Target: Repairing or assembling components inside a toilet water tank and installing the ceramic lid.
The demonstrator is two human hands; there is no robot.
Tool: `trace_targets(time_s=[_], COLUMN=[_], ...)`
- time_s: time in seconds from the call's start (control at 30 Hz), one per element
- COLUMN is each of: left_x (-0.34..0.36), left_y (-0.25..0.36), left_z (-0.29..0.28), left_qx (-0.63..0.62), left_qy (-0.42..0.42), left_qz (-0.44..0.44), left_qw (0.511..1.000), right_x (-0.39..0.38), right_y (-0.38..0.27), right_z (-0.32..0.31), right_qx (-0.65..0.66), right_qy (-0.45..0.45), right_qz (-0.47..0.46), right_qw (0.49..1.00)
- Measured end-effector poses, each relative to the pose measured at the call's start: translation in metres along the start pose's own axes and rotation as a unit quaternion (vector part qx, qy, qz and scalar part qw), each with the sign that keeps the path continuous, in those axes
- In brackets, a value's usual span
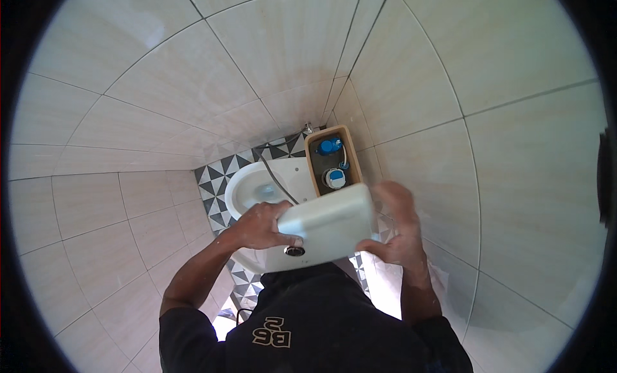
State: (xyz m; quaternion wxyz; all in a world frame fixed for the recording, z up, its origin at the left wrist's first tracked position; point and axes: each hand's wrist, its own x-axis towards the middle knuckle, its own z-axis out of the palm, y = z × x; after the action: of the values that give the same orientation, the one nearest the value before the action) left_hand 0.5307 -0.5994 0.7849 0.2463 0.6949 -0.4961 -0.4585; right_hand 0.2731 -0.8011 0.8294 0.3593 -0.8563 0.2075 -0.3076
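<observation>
A white toilet tank lid (331, 222) is tilted in front of my body, with a round dark push-button fitting (294, 251) near its left end. My left hand (263, 226) grips that end, thumb over the top face beside the button. At the lid's other end, my right hand (400, 228) is slightly blurred, its fingers and thumb spread apart around the edge; the thumb is close to it, and contact is unclear. Beyond the lid stands the uncovered toilet tank (311, 162). Inside it are a blue fill valve (330, 146) and a white-and-blue flush valve (335, 178).
Left of the tank is the white toilet bowl (234, 190), with a grey hose (275, 178) lying across it. A metal wall tap (309, 127) sits behind the tank. Tiled walls (418, 71) stand close around, above a black-and-white patterned floor (218, 173).
</observation>
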Motion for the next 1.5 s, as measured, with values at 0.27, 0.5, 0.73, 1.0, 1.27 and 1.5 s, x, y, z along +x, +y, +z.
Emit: trace_targets(time_s=[0.27, 0.5, 0.73, 1.0, 1.27, 1.5], left_x=[0.012, 0.002, -0.059, -0.07, 0.011, 0.1], left_y=[0.002, -0.009, -0.081, -0.101, -0.061, -0.051], left_z=[0.066, 0.097, 0.15, 0.194, 0.13, 0.065], left_qx=[0.073, 0.063, 0.024, -0.19, -0.06, -0.031], left_qy=[-0.185, -0.239, 0.218, 0.275, 0.243, 0.201], left_qz=[0.024, -0.062, -0.077, -0.149, -0.108, -0.085], left_qw=[0.98, 0.967, 0.973, 0.931, 0.962, 0.975], right_x=[-0.04, -0.139, -0.235, -0.285, -0.318, -0.271], right_y=[0.019, 0.062, 0.081, 0.07, 0.082, 0.09], right_z=[0.017, 0.018, 0.009, 0.015, 0.059, 0.072], right_qx=[0.026, 0.097, 0.169, 0.181, 0.274, 0.343], right_qy=[-0.444, -0.426, -0.364, -0.138, 0.151, 0.245], right_qz=[0.249, 0.305, 0.38, 0.451, 0.6, 0.644], right_qw=[0.86, 0.846, 0.833, 0.863, 0.736, 0.639])
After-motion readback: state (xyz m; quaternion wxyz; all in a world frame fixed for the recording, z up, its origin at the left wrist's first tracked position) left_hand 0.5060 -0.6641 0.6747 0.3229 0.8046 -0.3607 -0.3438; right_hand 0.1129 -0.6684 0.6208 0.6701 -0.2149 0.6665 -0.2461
